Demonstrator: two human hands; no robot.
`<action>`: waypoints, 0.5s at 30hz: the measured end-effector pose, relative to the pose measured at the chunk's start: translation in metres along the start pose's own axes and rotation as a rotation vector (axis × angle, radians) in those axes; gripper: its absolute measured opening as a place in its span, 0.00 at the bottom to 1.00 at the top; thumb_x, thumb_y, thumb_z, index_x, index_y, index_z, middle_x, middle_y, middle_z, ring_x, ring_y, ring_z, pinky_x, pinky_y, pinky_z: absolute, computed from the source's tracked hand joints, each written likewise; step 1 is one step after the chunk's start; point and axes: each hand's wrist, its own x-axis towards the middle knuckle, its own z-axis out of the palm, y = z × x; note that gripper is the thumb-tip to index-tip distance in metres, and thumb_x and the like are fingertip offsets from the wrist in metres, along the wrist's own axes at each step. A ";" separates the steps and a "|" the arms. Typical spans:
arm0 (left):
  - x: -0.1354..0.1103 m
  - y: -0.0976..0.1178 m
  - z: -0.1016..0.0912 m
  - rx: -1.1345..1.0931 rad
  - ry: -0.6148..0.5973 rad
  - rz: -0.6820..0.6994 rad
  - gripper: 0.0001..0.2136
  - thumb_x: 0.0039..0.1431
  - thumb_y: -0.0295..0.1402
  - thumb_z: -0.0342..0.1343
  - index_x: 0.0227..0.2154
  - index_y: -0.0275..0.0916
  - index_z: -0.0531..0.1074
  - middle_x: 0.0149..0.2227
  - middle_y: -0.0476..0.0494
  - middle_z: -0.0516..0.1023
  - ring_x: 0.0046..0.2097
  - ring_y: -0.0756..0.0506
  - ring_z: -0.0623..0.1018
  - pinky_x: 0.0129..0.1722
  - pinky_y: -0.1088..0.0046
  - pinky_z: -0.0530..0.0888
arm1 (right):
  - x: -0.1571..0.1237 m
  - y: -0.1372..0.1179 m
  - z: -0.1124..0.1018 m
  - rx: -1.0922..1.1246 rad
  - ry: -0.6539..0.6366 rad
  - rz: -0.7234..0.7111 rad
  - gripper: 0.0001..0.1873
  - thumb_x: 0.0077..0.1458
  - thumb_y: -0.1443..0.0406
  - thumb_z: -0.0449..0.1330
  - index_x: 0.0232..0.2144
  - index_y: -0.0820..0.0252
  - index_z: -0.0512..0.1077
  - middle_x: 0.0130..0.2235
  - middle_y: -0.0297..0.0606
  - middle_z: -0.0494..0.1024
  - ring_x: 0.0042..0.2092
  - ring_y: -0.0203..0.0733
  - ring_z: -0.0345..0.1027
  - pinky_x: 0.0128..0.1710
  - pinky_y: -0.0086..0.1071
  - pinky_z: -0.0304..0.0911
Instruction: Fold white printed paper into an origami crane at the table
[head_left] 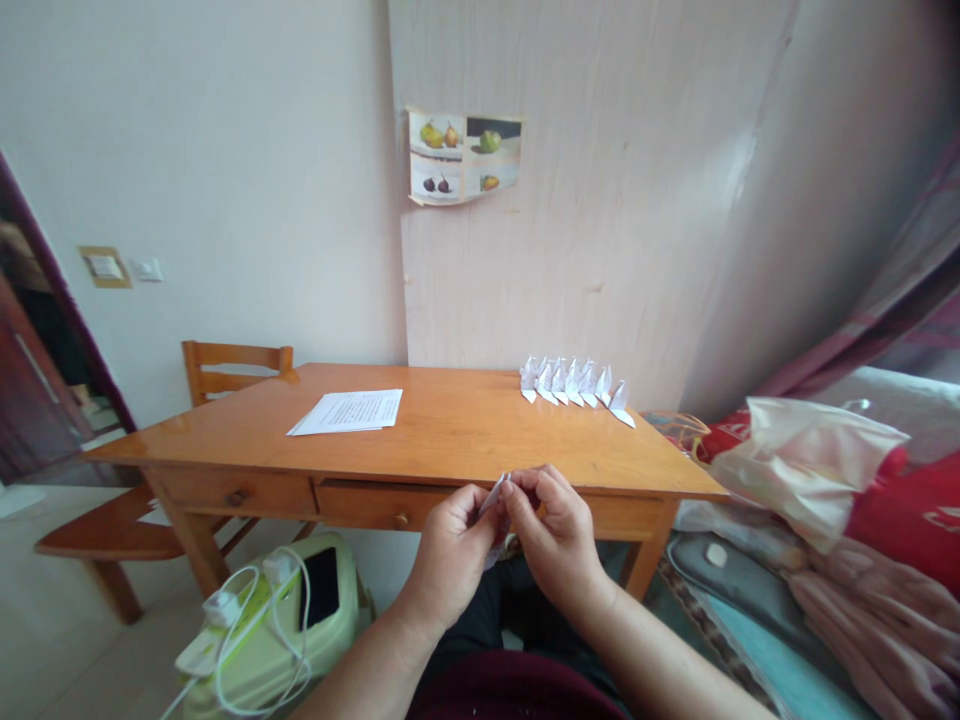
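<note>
Just off the table's front edge, my left hand (459, 542) and my right hand (553, 525) meet over a small piece of folded white paper (493, 496). Both are closed, pinching it between thumbs and fingertips. Most of the paper is hidden behind my fingers, so its full shape does not show. Several folded white paper figures (574, 382) stand grouped at the back right of the wooden table (450, 420). To the left on the tabletop lies a stack of printed sheets (349, 411).
A wooden chair (238, 357) stands behind the table's left end, a bench (112, 525) at its left. Below sits a pale green box (337, 590) bearing a phone (320, 588) and white cables. Bags (810, 465) and cloth are piled at right.
</note>
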 end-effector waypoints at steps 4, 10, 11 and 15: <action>0.000 -0.001 0.000 -0.014 -0.001 -0.005 0.17 0.58 0.47 0.60 0.27 0.36 0.69 0.25 0.50 0.69 0.28 0.52 0.65 0.27 0.77 0.64 | 0.000 -0.001 0.000 0.007 0.003 -0.001 0.07 0.61 0.64 0.59 0.32 0.56 0.76 0.30 0.34 0.72 0.32 0.38 0.68 0.33 0.32 0.63; -0.001 0.000 -0.001 -0.061 -0.023 -0.024 0.18 0.59 0.48 0.59 0.28 0.36 0.69 0.25 0.50 0.68 0.29 0.52 0.65 0.29 0.77 0.64 | 0.001 -0.003 -0.003 0.108 -0.042 0.061 0.08 0.61 0.63 0.58 0.32 0.57 0.75 0.31 0.36 0.74 0.34 0.39 0.69 0.35 0.33 0.64; -0.001 0.000 -0.001 -0.067 -0.031 -0.030 0.18 0.59 0.48 0.59 0.28 0.36 0.70 0.25 0.49 0.69 0.29 0.52 0.65 0.29 0.77 0.64 | 0.001 -0.002 -0.004 0.147 -0.055 0.088 0.08 0.61 0.63 0.58 0.32 0.58 0.75 0.31 0.36 0.74 0.34 0.39 0.69 0.36 0.33 0.65; -0.002 0.006 -0.001 -0.103 -0.081 -0.070 0.17 0.59 0.48 0.60 0.31 0.35 0.72 0.28 0.48 0.70 0.30 0.51 0.67 0.30 0.77 0.66 | 0.005 0.001 -0.008 0.325 -0.148 0.218 0.07 0.60 0.62 0.59 0.33 0.59 0.73 0.30 0.35 0.76 0.32 0.38 0.69 0.33 0.32 0.66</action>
